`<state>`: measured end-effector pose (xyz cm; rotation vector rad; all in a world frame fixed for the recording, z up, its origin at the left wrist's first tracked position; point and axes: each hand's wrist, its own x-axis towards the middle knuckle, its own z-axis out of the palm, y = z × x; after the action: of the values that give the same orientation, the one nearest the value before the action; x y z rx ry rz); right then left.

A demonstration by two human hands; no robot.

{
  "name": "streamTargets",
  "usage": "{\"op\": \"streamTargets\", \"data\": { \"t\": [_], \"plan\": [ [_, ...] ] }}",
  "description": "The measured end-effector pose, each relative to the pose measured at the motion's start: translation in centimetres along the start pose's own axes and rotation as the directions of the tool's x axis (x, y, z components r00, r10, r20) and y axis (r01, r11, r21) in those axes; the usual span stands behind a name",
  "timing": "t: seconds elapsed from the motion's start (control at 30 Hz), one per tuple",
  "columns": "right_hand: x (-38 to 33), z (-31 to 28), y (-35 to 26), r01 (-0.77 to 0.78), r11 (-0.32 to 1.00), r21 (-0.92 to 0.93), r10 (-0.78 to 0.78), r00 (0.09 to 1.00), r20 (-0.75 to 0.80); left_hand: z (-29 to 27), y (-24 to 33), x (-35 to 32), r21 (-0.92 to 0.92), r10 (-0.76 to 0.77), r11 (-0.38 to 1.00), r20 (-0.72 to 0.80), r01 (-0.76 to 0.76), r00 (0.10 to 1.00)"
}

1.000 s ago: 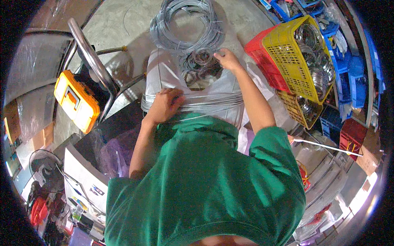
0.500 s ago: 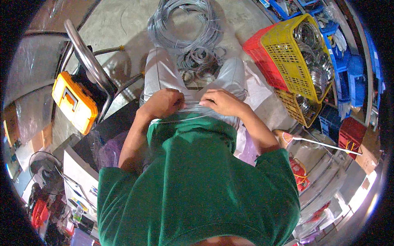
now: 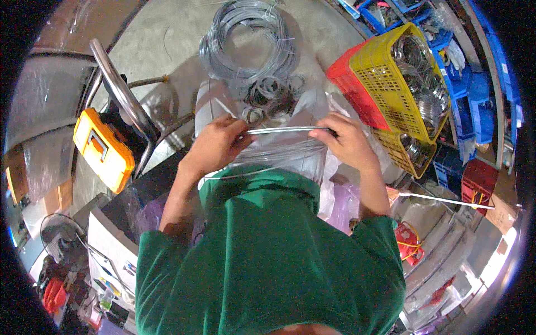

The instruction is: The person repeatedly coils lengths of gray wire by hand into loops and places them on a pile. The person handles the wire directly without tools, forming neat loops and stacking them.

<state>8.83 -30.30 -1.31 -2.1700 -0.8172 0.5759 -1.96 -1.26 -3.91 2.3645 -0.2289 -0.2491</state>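
— What have your hands got?
— My left hand [image 3: 215,146] and right hand [image 3: 347,139] are each closed on one end of a straight grey metal wire [image 3: 285,130]; they're apart, the wire stretched level between them, above the clear plastic bag [image 3: 290,156], near the small wire rings [image 3: 268,92].

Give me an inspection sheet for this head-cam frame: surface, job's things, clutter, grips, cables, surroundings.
Surface: grey concrete floor; clear plastic sheeting under the hands.
Job's things: straight length of silver wire held level between both hands; small silver wire rings piled beyond it.
Clutter: large coil of grey wire; yellow plastic basket of metal rings over a red crate; orange case.
Grips: left hand and right hand each closed on a wire end.
Cables: nothing seen.
Surroundings: blue bins, chrome tube frame.
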Motion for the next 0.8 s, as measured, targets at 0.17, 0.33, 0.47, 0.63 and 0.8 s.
{"op": "streamTargets", "data": {
  "t": [0.17,0.33,0.47,0.63,0.8],
  "plan": [
    [-2.7,-5.5,-1.1,0.021,0.967,-0.253,-0.128,0.901,-0.414,-4.7,-2.4,-1.6,-0.141,-0.175,0.976,-0.064,0.164,0.983],
    [-6.1,-12.2,-0.8,-0.385,0.724,-0.573,-0.161,0.713,-0.683,-7.8,-4.2,-2.2,-0.167,-0.104,0.984,-0.293,0.056,0.95],
    [-8.1,-19.8,-0.7,-0.353,0.395,-0.848,-0.57,0.63,-0.527,-8.9,-4.2,-1.0,0.133,0.023,0.991,-0.337,0.024,0.941],
    [-10.5,-23.8,0.9,-0.288,0.636,-0.716,-0.29,0.771,-0.567,-7.1,-2.6,0.6,0.278,0.125,0.96,-0.402,-0.009,0.907],
    [-9.4,-20.9,4.0,-0.532,0.695,-0.484,0.18,0.78,-0.6,-2.1,-0.3,1.4,0.445,0.416,0.869,-0.424,-0.214,0.805]
  ]
}}
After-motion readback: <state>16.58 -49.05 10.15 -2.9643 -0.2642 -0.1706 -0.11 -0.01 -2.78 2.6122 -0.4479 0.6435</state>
